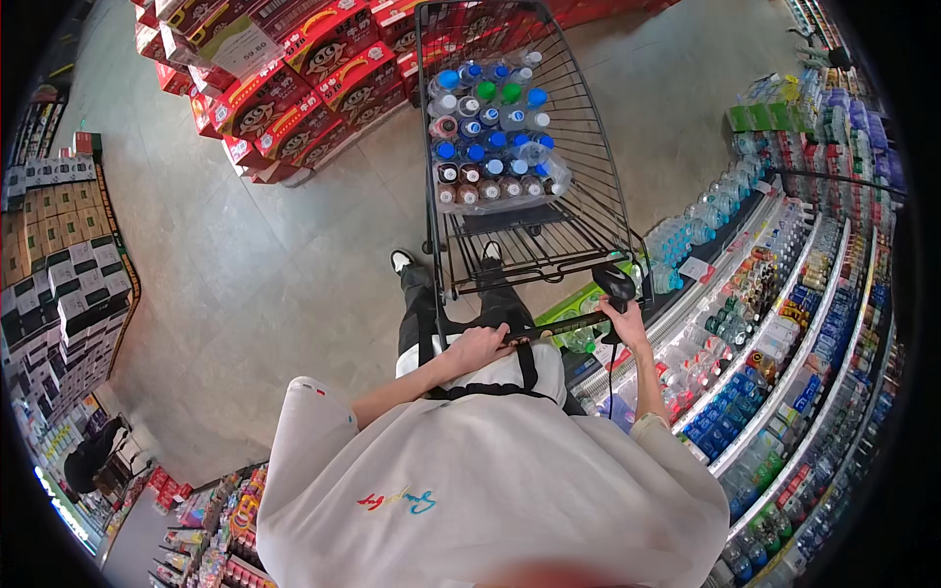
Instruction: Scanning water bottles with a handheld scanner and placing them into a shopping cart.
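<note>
A black wire shopping cart (599,158) stands before me, and its handle bar (559,328) crosses in front of my waist. My left hand (478,347) is closed over the left part of this bar. At the bar's right end, my right hand (623,317) grips a black corded handheld scanner (614,282), its fingers also against the bar. The scanner's cable (612,378) hangs down beside my right forearm. Inside the cart, many capped drink bottles (494,140) stand upright in rows towards the left side. Clear plastic wrap (555,169) covers part of their near right corner.
Red drink cartons (309,95) are stacked close to the cart's left side. Along my right runs a long shelf of bottles (735,367), with large water bottles (684,228) on its upper ledge. Stacked boxes (73,287) stand farther left. Tiled floor (242,242) lies between.
</note>
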### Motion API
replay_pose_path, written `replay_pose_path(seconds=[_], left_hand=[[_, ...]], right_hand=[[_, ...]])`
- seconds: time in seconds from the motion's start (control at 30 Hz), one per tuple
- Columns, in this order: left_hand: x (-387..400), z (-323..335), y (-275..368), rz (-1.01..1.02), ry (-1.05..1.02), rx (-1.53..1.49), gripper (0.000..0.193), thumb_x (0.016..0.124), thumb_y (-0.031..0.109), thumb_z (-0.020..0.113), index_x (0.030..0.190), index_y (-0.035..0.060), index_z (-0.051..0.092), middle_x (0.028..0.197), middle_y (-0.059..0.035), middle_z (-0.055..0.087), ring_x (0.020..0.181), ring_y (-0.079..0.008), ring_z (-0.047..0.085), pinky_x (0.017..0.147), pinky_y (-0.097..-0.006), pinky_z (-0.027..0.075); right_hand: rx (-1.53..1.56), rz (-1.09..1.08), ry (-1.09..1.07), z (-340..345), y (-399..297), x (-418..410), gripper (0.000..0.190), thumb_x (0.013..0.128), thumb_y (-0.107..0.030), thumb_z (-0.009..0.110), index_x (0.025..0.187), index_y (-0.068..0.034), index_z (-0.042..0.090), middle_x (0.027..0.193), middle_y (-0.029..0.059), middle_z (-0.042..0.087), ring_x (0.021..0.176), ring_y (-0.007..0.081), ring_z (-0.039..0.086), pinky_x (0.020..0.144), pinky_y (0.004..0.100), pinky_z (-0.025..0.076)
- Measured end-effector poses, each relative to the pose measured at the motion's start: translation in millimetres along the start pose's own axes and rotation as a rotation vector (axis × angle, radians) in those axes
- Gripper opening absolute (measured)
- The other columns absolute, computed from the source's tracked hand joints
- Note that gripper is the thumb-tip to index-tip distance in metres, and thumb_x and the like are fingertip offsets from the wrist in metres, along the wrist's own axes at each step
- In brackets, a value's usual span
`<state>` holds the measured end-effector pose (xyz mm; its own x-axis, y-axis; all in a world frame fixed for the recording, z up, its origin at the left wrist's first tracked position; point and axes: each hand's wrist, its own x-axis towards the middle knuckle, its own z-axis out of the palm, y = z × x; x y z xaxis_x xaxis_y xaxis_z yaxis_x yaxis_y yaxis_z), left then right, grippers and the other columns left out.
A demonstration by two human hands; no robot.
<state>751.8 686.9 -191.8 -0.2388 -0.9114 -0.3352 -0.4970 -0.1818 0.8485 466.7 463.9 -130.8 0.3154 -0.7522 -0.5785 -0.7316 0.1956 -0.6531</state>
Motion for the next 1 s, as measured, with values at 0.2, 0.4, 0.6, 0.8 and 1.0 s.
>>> replay_pose_path(seconds=[0.2, 0.4, 0.6, 0.8, 1.0], left_hand=[[-31, -7, -4, 0.029, -0.040, 0.004, 0.037, 0.099, 0.036, 0.055, 0.112, 0.0009, 0.055, 0.073, -0.0215, 0.066, 0.071, -0.0418, 0.067, 0.063, -0.0513, 0.055], [-41, 6, -11, 0.029, -0.061, 0.026, 0.032, 0.097, 0.029, 0.058, 0.114, 0.0022, 0.054, 0.077, -0.0197, 0.068, 0.072, -0.0397, 0.068, 0.063, -0.0500, 0.056], [-37, 38, -13, 0.072, -0.093, 0.008, 0.037, 0.091, 0.022, 0.063, 0.122, 0.0054, 0.053, 0.086, -0.0202, 0.069, 0.077, -0.0401, 0.069, 0.067, -0.0494, 0.058], [-40, 53, -3, 0.077, -0.030, 0.055, 0.033, 0.091, 0.024, 0.061, 0.121, 0.0095, 0.057, 0.082, -0.0193, 0.069, 0.076, -0.0402, 0.069, 0.066, -0.0515, 0.055], [-50, 14, 21, -0.004, -0.074, 0.151, 0.042, 0.084, 0.022, 0.066, 0.125, 0.0124, 0.063, 0.078, -0.0216, 0.068, 0.076, -0.0421, 0.067, 0.071, -0.0512, 0.055]], right_hand=[[0.046, 0.055, 0.069, 29, 6, -33, 0.021, 0.092, -0.014, 0.070, 0.104, 0.002, 0.068, 0.091, 0.0073, 0.073, 0.086, 0.0149, 0.070, 0.082, 0.0291, 0.051], [-0.010, 0.005, 0.121, 42, 33, -46, 0.020, 0.093, -0.014, 0.069, 0.105, 0.001, 0.069, 0.087, 0.0072, 0.074, 0.082, 0.0150, 0.069, 0.080, 0.0289, 0.052], [0.030, 0.077, 0.119, 34, 40, -51, 0.022, 0.093, -0.016, 0.070, 0.106, 0.001, 0.068, 0.090, 0.0078, 0.073, 0.082, 0.0151, 0.070, 0.079, 0.0286, 0.051], [0.063, 0.044, 0.136, 27, 56, -75, 0.024, 0.093, -0.018, 0.070, 0.108, 0.000, 0.069, 0.089, 0.0087, 0.074, 0.084, 0.0144, 0.069, 0.082, 0.0294, 0.051], [0.010, -0.074, 0.194, 37, 63, -90, 0.024, 0.090, -0.022, 0.072, 0.099, 0.000, 0.073, 0.084, 0.0074, 0.074, 0.081, 0.0151, 0.068, 0.080, 0.0317, 0.051]])
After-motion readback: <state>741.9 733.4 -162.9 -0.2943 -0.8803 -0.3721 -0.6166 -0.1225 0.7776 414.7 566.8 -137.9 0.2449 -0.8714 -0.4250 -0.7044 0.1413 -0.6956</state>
